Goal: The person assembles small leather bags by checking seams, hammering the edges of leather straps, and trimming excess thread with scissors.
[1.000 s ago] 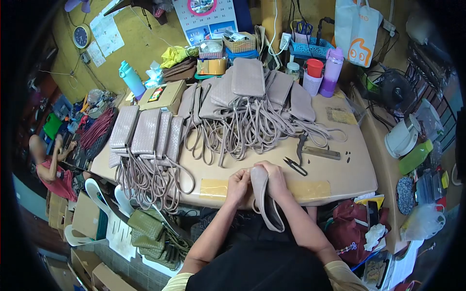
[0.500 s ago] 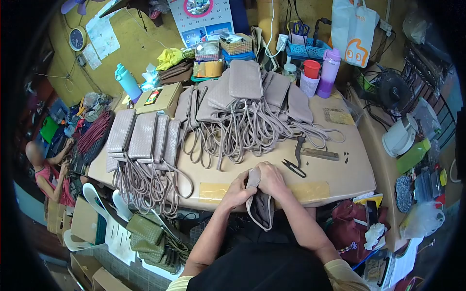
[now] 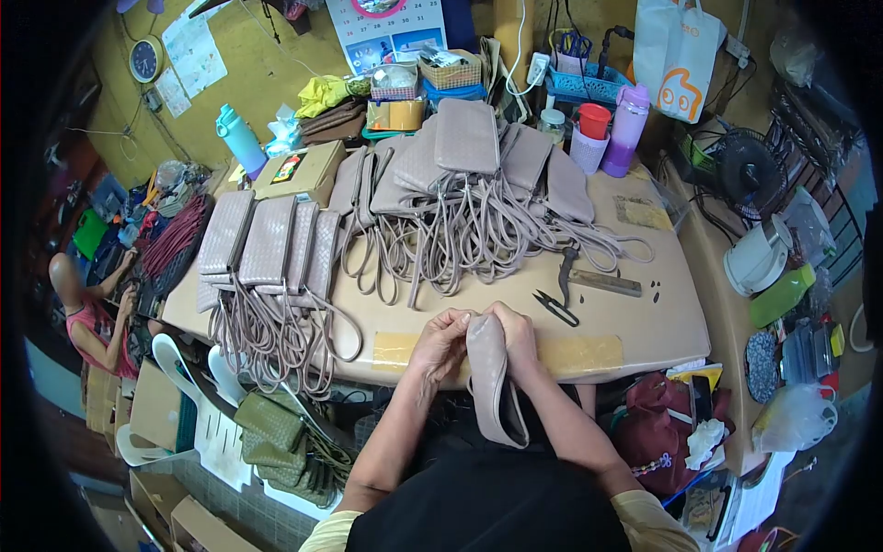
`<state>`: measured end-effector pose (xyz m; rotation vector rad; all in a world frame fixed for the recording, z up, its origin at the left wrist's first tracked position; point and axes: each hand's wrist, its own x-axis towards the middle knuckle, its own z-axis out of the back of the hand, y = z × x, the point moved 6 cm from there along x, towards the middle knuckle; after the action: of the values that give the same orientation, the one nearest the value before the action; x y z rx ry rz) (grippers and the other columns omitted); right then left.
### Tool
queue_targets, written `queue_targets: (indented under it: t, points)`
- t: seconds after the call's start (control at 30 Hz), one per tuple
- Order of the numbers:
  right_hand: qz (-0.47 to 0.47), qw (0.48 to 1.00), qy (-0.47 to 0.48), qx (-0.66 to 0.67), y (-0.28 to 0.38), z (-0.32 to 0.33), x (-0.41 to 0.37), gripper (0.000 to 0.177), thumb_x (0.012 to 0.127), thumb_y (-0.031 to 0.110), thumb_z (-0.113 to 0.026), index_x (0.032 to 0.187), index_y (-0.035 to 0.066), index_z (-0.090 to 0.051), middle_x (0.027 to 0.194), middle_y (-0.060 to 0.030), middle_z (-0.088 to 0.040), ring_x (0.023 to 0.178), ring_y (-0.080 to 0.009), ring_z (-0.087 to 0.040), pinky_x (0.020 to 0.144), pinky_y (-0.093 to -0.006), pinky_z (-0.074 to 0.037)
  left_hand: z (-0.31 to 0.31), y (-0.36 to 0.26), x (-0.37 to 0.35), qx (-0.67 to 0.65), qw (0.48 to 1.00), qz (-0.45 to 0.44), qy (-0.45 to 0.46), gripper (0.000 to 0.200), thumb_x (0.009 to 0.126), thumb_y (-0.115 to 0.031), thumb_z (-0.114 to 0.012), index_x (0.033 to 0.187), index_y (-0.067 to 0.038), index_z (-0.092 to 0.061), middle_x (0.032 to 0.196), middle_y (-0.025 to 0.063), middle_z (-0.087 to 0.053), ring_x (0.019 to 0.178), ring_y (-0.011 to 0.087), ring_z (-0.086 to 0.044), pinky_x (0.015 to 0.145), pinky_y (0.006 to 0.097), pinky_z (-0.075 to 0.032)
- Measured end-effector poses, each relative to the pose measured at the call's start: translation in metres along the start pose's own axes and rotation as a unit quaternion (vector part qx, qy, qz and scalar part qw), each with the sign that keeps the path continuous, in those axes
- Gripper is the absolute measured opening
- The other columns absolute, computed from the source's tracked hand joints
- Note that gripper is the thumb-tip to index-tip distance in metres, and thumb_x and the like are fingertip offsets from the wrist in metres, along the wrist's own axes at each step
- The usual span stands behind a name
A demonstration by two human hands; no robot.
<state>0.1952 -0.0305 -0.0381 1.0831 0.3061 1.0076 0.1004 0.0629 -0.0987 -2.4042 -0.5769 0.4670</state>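
Both my hands grip the upper end of a mauve-grey leather pouch (image 3: 490,368) at the near edge of the table. My left hand (image 3: 442,342) pinches its left side, and my right hand (image 3: 512,336) is wrapped round its top right. The pouch hangs toward my lap, its lower part bowed open. Just beyond my right hand lie black thread snips (image 3: 557,309) and a dark-handled tool (image 3: 567,273) against a wooden bar (image 3: 607,283). Matching woven pouches with straps are stacked on the left (image 3: 269,241) and piled at the back (image 3: 467,138).
A cardboard box (image 3: 299,175), a teal bottle (image 3: 241,140) and a purple bottle (image 3: 626,132) stand along the table's back. Olive woven pouches (image 3: 276,432) rest on a white chair (image 3: 216,442) at left. A maroon bag (image 3: 658,432) sits at lower right. Another person (image 3: 97,322) is at far left.
The pouch has turned in my hands: its smooth outer side now faces up, where its opening showed before. It also hangs a little lower. My left hand has shifted upward along it.
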Motion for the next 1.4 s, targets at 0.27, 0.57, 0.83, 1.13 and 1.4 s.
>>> queue_targets:
  t: [0.27,0.57,0.83,1.13,1.4]
  points:
    - [0.073,0.980,0.038,0.183,-0.014,-0.004,0.005,0.023,0.076,0.007,-0.066,0.097,0.002,-0.062,0.085,-0.0070,-0.066,0.076,-0.0154,-0.063,0.071,-0.0290,-0.050,-0.031,0.018,-0.011,-0.127,0.969,0.151,0.151,0.038,0.084,-0.016,-0.071,0.116,-0.002,-0.055,0.106,0.0075,-0.064,0.098,0.0179,-0.064,0.088,0.0353,-0.054]
    - [0.005,0.991,0.002,0.131,-0.019,0.003,-0.014,0.027,0.074,0.006,-0.069,0.099,0.005,-0.061,0.084,-0.0047,-0.067,0.078,-0.0116,-0.063,0.068,-0.0280,-0.051,-0.007,0.000,-0.009,-0.008,0.997,0.052,0.061,0.018,0.090,-0.007,-0.063,0.107,-0.002,-0.065,0.088,0.0062,-0.068,0.081,0.0129,-0.065,0.078,0.0275,-0.056]
    - [-0.063,0.955,0.103,0.270,0.004,-0.005,-0.018,0.015,0.081,0.004,-0.066,0.095,0.000,-0.062,0.087,-0.0026,-0.064,0.076,-0.0061,-0.058,0.069,-0.0223,-0.048,0.011,0.019,-0.002,-0.056,0.978,0.135,0.146,0.023,0.087,-0.011,-0.067,0.109,-0.004,-0.063,0.100,0.0075,-0.067,0.088,0.0145,-0.065,0.083,0.0276,-0.055]
    - [0.015,0.976,0.013,0.218,-0.001,0.000,-0.006,0.025,0.075,0.004,-0.066,0.100,0.002,-0.061,0.082,-0.0012,-0.064,0.076,-0.0080,-0.058,0.070,-0.0235,-0.048,0.004,0.025,0.001,0.017,0.980,0.178,0.093,0.017,0.091,-0.020,-0.063,0.100,-0.005,-0.064,0.093,0.0053,-0.067,0.088,0.0162,-0.066,0.082,0.0314,-0.056]
    - [0.056,0.988,-0.074,0.126,-0.012,-0.005,0.001,0.017,0.082,-0.002,-0.054,0.096,0.004,-0.060,0.083,0.0003,-0.059,0.077,-0.0074,-0.055,0.071,-0.0215,-0.046,-0.010,0.021,-0.016,0.412,0.881,-0.203,-0.111,0.030,0.101,-0.020,-0.044,0.082,0.001,-0.055,0.065,0.0034,-0.051,0.061,0.0108,-0.043,0.058,0.0294,-0.042]
